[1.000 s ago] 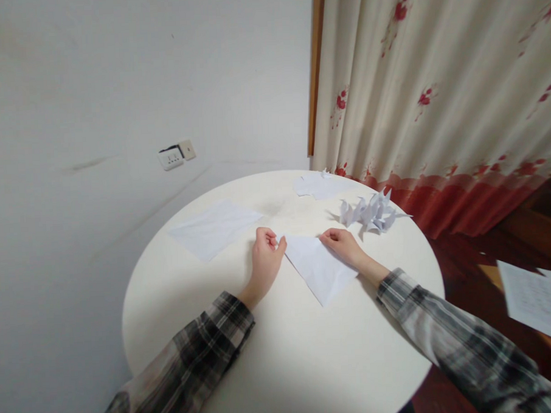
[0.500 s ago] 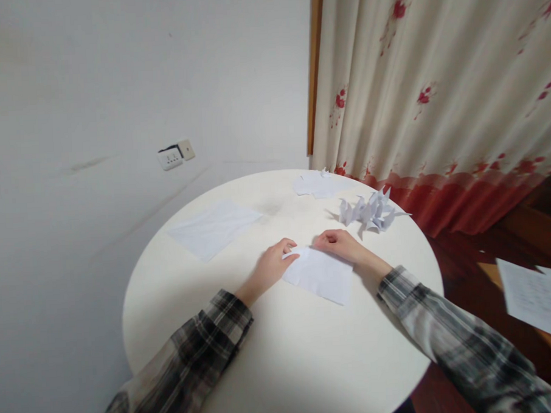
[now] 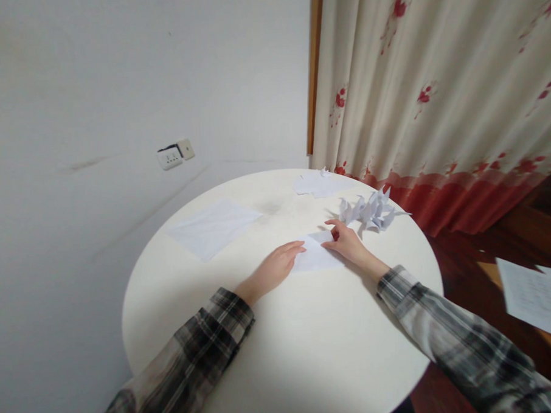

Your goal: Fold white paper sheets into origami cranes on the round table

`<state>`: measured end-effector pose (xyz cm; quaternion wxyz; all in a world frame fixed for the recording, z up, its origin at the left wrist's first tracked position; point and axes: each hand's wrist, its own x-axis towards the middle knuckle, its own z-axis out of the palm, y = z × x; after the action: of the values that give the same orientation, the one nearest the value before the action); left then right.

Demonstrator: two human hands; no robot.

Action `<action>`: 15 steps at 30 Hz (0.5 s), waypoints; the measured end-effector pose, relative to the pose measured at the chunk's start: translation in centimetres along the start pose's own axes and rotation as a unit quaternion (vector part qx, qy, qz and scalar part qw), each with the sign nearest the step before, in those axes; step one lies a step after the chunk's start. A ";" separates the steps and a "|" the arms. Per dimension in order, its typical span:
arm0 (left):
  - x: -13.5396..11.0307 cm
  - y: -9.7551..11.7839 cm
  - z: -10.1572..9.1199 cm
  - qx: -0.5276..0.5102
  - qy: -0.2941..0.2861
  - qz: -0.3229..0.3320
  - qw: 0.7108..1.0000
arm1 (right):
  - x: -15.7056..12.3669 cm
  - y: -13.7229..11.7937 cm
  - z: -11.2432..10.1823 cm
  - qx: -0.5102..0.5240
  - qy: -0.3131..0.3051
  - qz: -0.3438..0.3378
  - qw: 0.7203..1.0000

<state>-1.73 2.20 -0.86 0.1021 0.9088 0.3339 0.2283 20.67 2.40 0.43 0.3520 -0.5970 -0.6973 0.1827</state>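
Note:
A white sheet of paper (image 3: 315,258) lies on the round table between my hands, its far right part looking slightly greyer, as if folded or turned. My left hand (image 3: 280,264) rests along its left side, fingers stretched out and close together. At the right edge is my right hand (image 3: 349,244), thumb and index finger spread apart, with the thumb at the paper and the other fingers curled. Just beyond my right hand stands a cluster of folded paper cranes (image 3: 371,211).
The white table (image 3: 282,352) also bears a larger paper sheet (image 3: 215,226) at left and more paper (image 3: 320,185) at the far edge. A wall with a socket (image 3: 170,157) stands to the left, a flowered curtain (image 3: 435,102) behind right. Written pages (image 3: 537,298) lie lower right.
The paper's near edge has moved away from me, so the sheet looks shorter. My left fingers have stretched out flatter; my right thumb and index finger have spread apart.

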 end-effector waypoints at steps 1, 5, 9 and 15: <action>0.0 0.0 0.1 0.000 -0.017 0.009 1.000 | 0.0 -0.1 0.1 0.001 0.009 -0.001 1.000; -0.2 -0.1 0.3 0.038 -0.044 0.003 0.998 | 0.0 -0.2 0.4 -0.008 0.023 -0.013 1.000; -0.3 -0.1 0.4 0.073 -0.048 -0.009 0.996 | -0.1 -0.4 0.7 0.015 0.026 -0.027 0.999; -0.2 -0.2 0.4 0.072 -0.027 -0.035 0.996 | -0.8 -0.9 1.0 0.060 -0.008 -0.172 0.983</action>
<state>-1.82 2.21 -1.41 0.0534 0.9073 0.3783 0.1757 19.36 1.55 0.18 0.4075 -0.4443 -0.7804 0.1656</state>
